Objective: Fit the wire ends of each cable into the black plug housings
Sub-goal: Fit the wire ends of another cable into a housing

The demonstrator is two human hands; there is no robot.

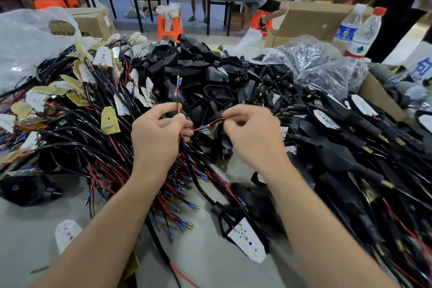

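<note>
Head view, reading left to right: a clear plastic bag (25,37) is lying at the far left of the grey table (35,217), and beside it a tangle of loose cables (77,147) is spreading across the surface, many carrying white LED boards (102,55). Left of centre, the left hand (159,133) is gripping a black cable (185,154), its fingers curling round the sheath. Two thin leads are rising above this hand, each ending in brass terminals (179,77). Between the hands a red wire (211,122) is running across, and the right hand (252,133) is pinching its far end between thumb and fingertips. Whether this hand is also holding the dark part just under its fingers cannot be told. Behind both hands, the heap of black plug housings (210,72) is lying loose at the table's centre, apart from the held wire ends. Further right, wired housings (332,147) are piling up. A crumpled transparent bag (315,61) is resting behind them, near two water bottles (360,40) standing upright.
</note>
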